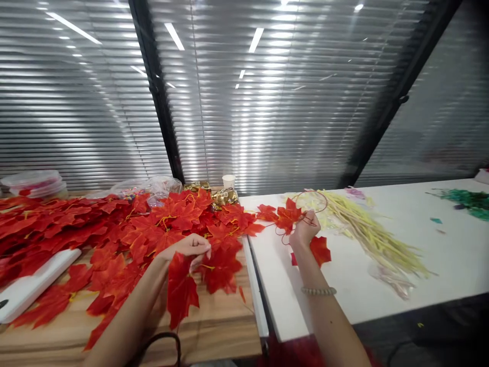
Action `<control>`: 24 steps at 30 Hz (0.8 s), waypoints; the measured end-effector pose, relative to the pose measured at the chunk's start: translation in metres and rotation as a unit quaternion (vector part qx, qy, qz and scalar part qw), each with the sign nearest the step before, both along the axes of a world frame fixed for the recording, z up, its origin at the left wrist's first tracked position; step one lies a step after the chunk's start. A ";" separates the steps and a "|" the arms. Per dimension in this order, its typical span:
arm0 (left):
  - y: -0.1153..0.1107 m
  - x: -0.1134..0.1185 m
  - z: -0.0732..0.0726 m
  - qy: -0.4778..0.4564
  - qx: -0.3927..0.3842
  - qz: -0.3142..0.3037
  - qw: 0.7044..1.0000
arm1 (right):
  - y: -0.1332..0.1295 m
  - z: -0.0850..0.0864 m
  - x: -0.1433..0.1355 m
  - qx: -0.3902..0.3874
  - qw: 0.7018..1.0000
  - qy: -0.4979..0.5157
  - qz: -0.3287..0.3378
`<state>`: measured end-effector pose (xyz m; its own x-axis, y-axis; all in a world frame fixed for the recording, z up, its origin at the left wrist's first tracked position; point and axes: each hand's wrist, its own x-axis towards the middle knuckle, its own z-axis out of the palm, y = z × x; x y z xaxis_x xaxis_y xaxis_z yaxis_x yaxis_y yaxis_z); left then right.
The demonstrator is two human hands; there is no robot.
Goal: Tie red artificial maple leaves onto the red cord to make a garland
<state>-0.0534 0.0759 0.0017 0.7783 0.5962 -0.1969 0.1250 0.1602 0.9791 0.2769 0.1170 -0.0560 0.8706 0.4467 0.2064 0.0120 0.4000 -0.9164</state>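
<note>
My left hand (190, 246) is closed in a pinch above the wooden table. Red artificial maple leaves hang at its fingers: one leaf (182, 290) below the wrist side, another leaf (223, 267) with a yellow stem to the right. Over the white table, my right hand (306, 229) is closed around a thin reddish cord (326, 201), which loops above and beside the fist. A red leaf (288, 215) is just left of that fist, and a further leaf (321, 250) shows beyond the forearm. The exact grip points are partly hidden by the fingers.
A large heap of red maple leaves (110, 219) covers the wooden table (214, 331). A white flat case (38, 285) lies at left. Behind are plastic tubs (34, 183), gold packets (224, 198) and a paper cup (228, 181). The white table (282, 300) carries yellow strips (370, 229) and green pieces (466, 201).
</note>
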 end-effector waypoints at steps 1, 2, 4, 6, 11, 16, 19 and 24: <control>0.000 -0.004 0.001 -0.001 -0.006 -0.022 1.000 | 0.001 0.001 0.003 0.009 0.999 0.030 -0.035; 0.000 -0.007 0.002 0.003 -0.015 -0.046 0.999 | 0.001 0.001 0.006 0.013 0.998 0.047 -0.049; -0.001 -0.011 0.004 0.024 -0.033 -0.081 0.996 | 0.001 0.002 0.013 0.016 0.996 0.069 -0.062; -0.002 -0.012 0.004 0.046 -0.042 -0.091 0.994 | 0.000 0.003 0.019 0.018 0.994 0.083 -0.071; 0.002 -0.010 -0.004 0.048 -0.024 -0.059 0.997 | -0.005 0.005 0.023 0.019 0.992 0.113 -0.042; 0.012 0.003 -0.019 -0.021 0.038 0.101 0.994 | -0.005 0.010 -0.006 0.012 0.984 0.140 0.111; 0.021 0.008 -0.029 -0.042 0.080 0.189 0.978 | -0.013 0.016 -0.044 0.055 0.943 0.103 0.310; 0.021 0.015 -0.035 -0.021 0.133 0.253 0.958 | -0.042 0.022 -0.099 0.009 0.851 -0.099 0.516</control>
<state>-0.0387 0.0971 -0.0329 0.3810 0.9238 0.0388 0.0578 -0.0657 0.9962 0.1776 0.0751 -0.0335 -0.0351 0.9475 0.3179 -0.2007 0.3049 -0.9310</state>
